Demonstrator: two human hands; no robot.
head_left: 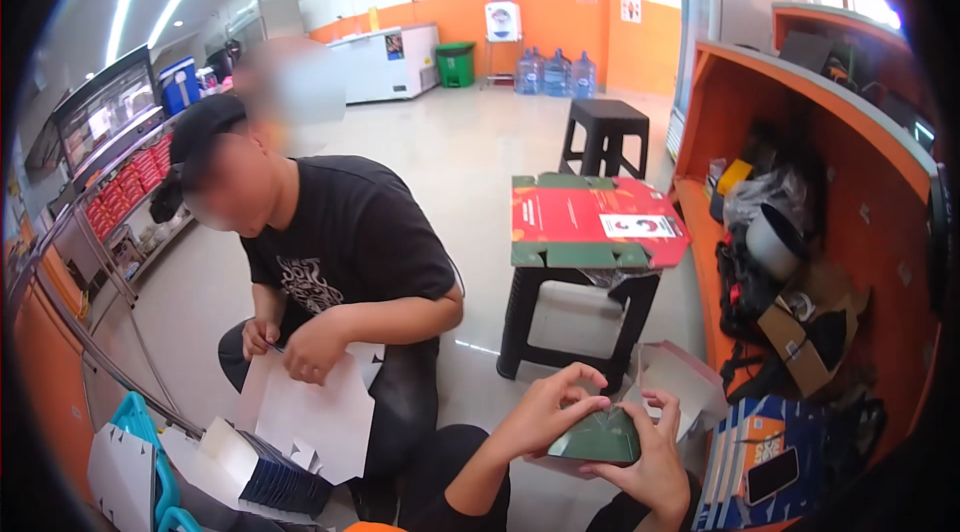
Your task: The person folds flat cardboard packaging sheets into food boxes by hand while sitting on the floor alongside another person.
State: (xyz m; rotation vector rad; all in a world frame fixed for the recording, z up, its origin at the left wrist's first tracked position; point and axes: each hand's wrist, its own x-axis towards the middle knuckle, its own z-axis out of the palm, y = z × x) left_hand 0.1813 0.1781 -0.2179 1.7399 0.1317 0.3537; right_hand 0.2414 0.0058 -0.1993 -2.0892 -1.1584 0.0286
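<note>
Between my two hands is a small green cardboard box (pixel 597 440), low in the middle right of the head view. My left hand (pixel 553 412) bends its fingers over the top edge and flaps. With thumb and fingers, my right hand (pixel 650 457) grips the opposite side. The box's underside is hidden. Just beyond it, a pale pink box (pixel 690 377) with a white inside lies on the floor. To my left sits a person in black (pixel 350 222), whose hands (pixel 305 347) work on a white cardboard sheet (pixel 320 412).
Red and green flattened cartons (pixel 570 217) rest on a black stool (pixel 512 322). Another black stool (pixel 605 127) stands behind. An orange shelf (pixel 700 262) lines the right. A phone (pixel 773 477) lies on blue cartons (pixel 735 447). Nested blue boxes (pixel 270 472) stand at lower left.
</note>
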